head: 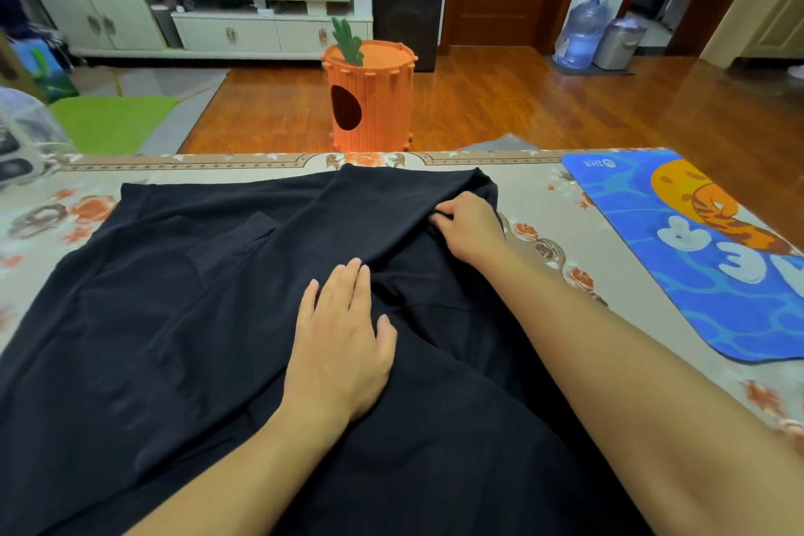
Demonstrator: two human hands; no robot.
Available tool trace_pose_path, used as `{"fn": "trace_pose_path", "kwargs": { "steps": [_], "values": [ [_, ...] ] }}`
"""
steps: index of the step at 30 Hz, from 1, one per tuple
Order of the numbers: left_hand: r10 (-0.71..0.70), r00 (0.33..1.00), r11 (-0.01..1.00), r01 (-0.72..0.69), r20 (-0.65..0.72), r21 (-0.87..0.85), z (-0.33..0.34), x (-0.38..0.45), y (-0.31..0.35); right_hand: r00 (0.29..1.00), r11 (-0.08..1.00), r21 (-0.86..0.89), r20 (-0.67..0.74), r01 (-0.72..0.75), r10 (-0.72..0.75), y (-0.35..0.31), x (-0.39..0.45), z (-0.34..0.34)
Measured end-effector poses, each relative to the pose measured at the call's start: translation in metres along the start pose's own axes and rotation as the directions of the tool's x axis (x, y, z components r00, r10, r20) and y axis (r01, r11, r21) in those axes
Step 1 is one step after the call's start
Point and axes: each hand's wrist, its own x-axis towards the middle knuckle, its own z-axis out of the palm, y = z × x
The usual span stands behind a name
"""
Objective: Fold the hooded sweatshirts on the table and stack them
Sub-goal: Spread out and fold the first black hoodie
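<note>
Black sweatshirt [174, 318] lies lengthwise away; left hand [343, 331] presses flat, right hand [470, 226] pinches a fold.

Floral-clothed table [539, 187] under black sweatshirt [182, 318], blue mat [696, 274].

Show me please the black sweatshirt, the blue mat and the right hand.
black sweatshirt [174, 296]: head view, flat cloth.
blue mat [696, 265]: head view, its middle.
right hand [467, 226]: head view, its back.
</note>
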Motion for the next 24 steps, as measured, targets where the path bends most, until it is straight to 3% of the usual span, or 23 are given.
{"fn": "trace_pose_path", "kwargs": {
  "steps": [1,4,8,9,11,13,14,17,19,21,22,24],
  "values": [
    [0.008,1.000,1.000,-0.008,-0.024,-0.017,-0.001,0.000,0.000,0.997,0.998,-0.006,-0.026,-0.067,0.067,-0.002,0.002,0.002],
    [0.028,0.999,0.999,-0.030,-0.035,-0.041,-0.003,-0.002,0.000,0.977,0.942,-0.258,-0.049,-0.213,0.208,-0.002,0.005,0.012],
    [0.042,0.999,0.999,-0.042,0.003,-0.026,0.000,-0.002,0.001,0.927,0.888,-0.290,0.009,-0.356,0.374,-0.002,0.011,0.015],
    [0.036,0.999,0.999,-0.036,0.008,-0.027,0.000,-0.002,0.001,0.932,0.886,-0.307,-0.012,-0.348,0.361,-0.001,0.012,0.017],
    [0.027,0.999,0.999,-0.026,0.023,-0.032,0.000,-0.001,0.000,0.978,0.923,-0.326,-0.047,-0.205,0.201,-0.004,0.008,0.020],
    [0.029,0.999,0.999,-0.028,0.033,-0.027,0.000,-0.002,0.000,0.995,0.959,-0.276,0.058,-0.064,0.083,-0.008,0.006,0.018],
    [0.031,0.999,0.999,-0.030,0.035,-0.024,0.000,-0.002,-0.001,0.994,0.963,-0.264,0.071,-0.060,0.081,-0.010,0.004,0.014],
    [0.035,0.999,0.999,-0.035,0.037,-0.014,0.002,0.000,-0.001,0.962,0.915,-0.298,-0.060,-0.272,0.266,-0.010,-0.015,0.000],
    [0.032,0.998,0.999,-0.032,0.059,0.000,0.000,0.001,0.000,0.975,0.918,-0.378,0.130,-0.118,0.178,-0.009,-0.036,0.000],
    [0.027,0.991,0.999,-0.030,0.130,0.017,-0.004,0.000,0.001,0.921,0.927,-0.360,0.388,0.109,0.042,-0.006,-0.049,0.001],
    [0.023,0.984,0.999,-0.029,0.178,0.034,-0.007,-0.001,0.002,0.898,0.932,-0.331,0.440,0.145,0.016,-0.004,-0.053,-0.004],
    [0.028,0.963,0.997,-0.046,0.268,0.064,-0.013,0.000,0.003,0.911,0.938,-0.318,0.413,0.139,0.005,-0.009,-0.064,-0.021]
  ]
}}
